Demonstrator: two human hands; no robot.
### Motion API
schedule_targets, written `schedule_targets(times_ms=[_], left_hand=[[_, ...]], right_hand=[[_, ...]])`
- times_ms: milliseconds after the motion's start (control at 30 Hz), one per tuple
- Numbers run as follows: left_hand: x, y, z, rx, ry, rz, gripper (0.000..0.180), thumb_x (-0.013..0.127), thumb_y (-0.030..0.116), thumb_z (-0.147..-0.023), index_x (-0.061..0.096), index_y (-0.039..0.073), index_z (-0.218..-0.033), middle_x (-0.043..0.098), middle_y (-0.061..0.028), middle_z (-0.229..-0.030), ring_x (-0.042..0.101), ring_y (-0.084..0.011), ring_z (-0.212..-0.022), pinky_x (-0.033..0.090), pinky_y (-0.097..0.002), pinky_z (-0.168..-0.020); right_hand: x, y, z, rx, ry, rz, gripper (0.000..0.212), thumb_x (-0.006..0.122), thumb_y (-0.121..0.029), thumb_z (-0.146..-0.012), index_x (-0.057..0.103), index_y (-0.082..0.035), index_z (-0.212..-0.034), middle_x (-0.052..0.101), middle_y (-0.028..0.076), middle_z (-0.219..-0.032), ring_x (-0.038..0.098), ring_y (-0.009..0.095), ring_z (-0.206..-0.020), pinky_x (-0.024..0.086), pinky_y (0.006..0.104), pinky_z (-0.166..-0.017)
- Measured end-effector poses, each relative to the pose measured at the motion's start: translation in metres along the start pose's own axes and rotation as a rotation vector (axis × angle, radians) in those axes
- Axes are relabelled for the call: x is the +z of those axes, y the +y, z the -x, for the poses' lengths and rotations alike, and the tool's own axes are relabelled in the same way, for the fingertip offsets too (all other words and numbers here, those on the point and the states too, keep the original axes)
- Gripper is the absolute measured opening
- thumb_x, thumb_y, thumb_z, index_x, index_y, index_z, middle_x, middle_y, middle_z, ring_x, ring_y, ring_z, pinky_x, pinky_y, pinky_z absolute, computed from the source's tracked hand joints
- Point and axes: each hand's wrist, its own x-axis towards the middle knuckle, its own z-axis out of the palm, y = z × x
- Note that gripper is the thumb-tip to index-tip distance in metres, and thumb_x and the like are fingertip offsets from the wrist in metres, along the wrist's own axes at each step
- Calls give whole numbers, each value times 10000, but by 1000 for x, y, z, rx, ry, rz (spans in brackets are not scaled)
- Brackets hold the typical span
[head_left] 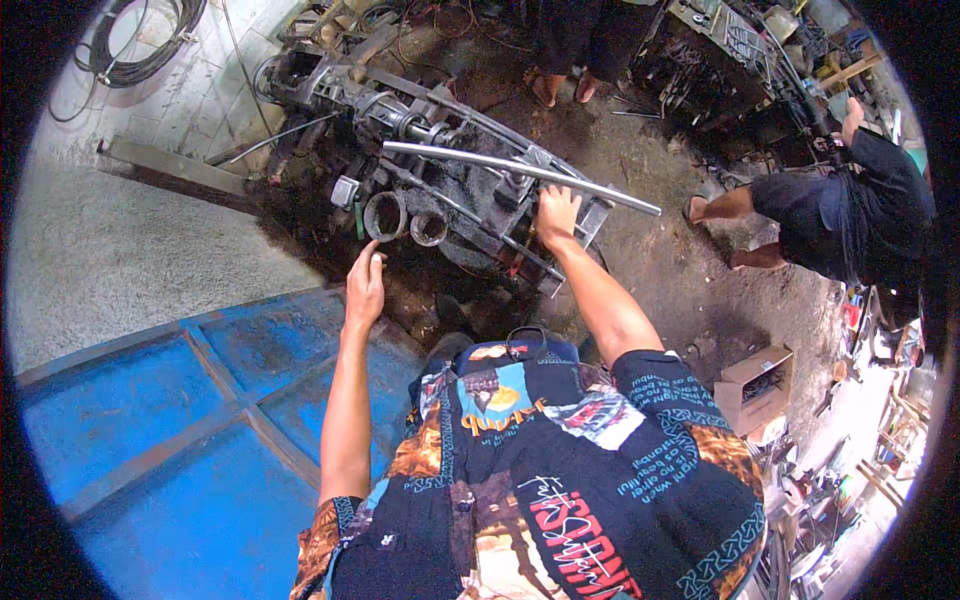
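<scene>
A dark, greasy lathe (470,215) stands in front of me, metal shavings heaped in its bed. Across its top lies a long, bright metal bar (470,158), reaching past the right end. My right hand (558,215) rests at the carriage just under this bar, fingers curled down over a part that they hide. Low on the near side, my left hand (366,287) holds its index finger out to the lower rim of a wide metal ring (385,216); whether they touch is unclear. Beside that ring sits a smaller round metal collar (429,228).
A blue metal panel with brown ribs (230,400) fills the lower left. Coiled black cable (140,45) lies at upper left. Another person in dark clothes (830,210) stands at a cluttered bench on the right; bare feet (565,88) show beyond the lathe. A cardboard box (755,390) sits at right.
</scene>
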Motion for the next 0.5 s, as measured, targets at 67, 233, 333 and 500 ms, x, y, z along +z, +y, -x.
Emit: schedule_targets(times_ms=[67, 233, 333, 500], left_hand=[[4, 1, -3, 23, 2, -9, 375, 460, 210, -994, 545, -12, -1284, 664, -179, -1069, 638, -297, -980, 481, -374, -886], [6, 29, -22, 162, -54, -60, 317, 568, 149, -937, 599, 16, -1224, 649, -183, -1050, 641, -308, -944, 494, -377, -851], [9, 56, -46, 230, -134, -88, 317, 593, 125, -914, 602, 25, -1215, 642, -184, -1028, 633, -334, -936, 497, -395, -841], [32, 85, -106, 654, -5, -451, 466, 645, 219, -879, 543, 101, -1319, 519, -147, -1293, 465, -334, -1222, 394, -452, -996]], right_hand=[[6, 1, -4, -45, 76, -35, 216, 579, -72, -784, 686, -61, -972, 631, 90, -1136, 532, 287, -1148, 382, 534, -942], [-2, 12, -3, -109, 22, 7, 175, 573, -84, -769, 692, -68, -896, 639, 104, -1068, 561, 272, -1088, 404, 458, -913], [-13, 30, 23, -51, -57, 0, 162, 576, -107, -757, 684, -58, -868, 629, 125, -1024, 571, 282, -1048, 424, 422, -883], [-43, 69, 82, -26, -108, 23, 129, 607, -114, -729, 689, -32, -785, 654, 162, -916, 636, 334, -877, 490, 445, -770]])
